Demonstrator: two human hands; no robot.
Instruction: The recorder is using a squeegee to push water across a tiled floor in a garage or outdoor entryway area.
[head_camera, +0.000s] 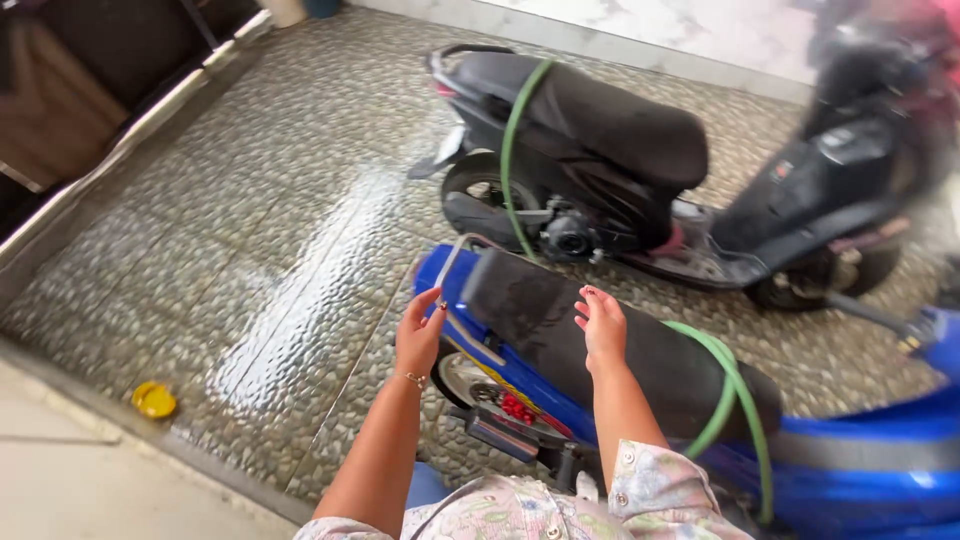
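A blue motorbike (860, 450) with a black seat (600, 340) stands right in front of me. My left hand (418, 335) touches the silver grab rail (452, 262) at its rear, fingers loosely curled on the bar. Held just above the seat, my right hand (602, 325) has its fingers apart and holds nothing. A green hose (735, 400) lies draped over the blue bike's seat and also runs over the seat of a black scooter (600, 150) parked behind it.
The pebble-patterned tile floor (300, 260) is wet and shiny to the left. A small yellow round object (154, 400) lies near the step edge at the lower left. A dark doorway (90, 70) and a white marble wall (700, 30) border the area.
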